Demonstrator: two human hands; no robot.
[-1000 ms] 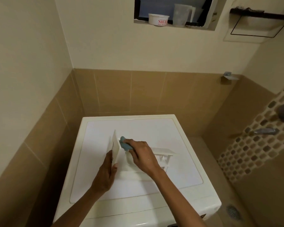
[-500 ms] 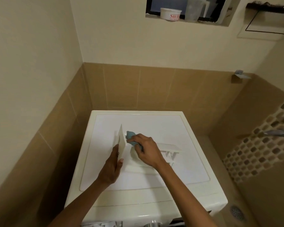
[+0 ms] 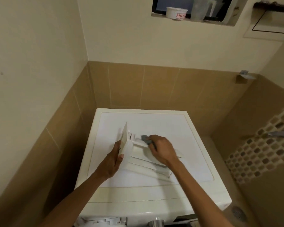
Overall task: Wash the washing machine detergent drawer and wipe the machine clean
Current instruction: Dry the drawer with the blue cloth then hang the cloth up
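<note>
Drawer-wiping is the step in hand: the detergent drawer (image 3: 141, 163) lies atop the washing machine (image 3: 187, 126). The left hand (image 3: 112, 161) grips its front panel, and the right hand (image 3: 161, 149) pinches a blue-grey cloth (image 3: 144, 139) against it. Next, probably, the cloth works through the remaining compartments.

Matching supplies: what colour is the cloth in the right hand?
The cloth is blue-grey; head view.

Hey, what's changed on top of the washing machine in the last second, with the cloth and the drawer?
The right hand has slid the blue cloth to the right along the detergent drawer, away from its upright front panel. Nothing was let go. The left hand still holds that panel, and the drawer still lies on the washing machine.
</note>
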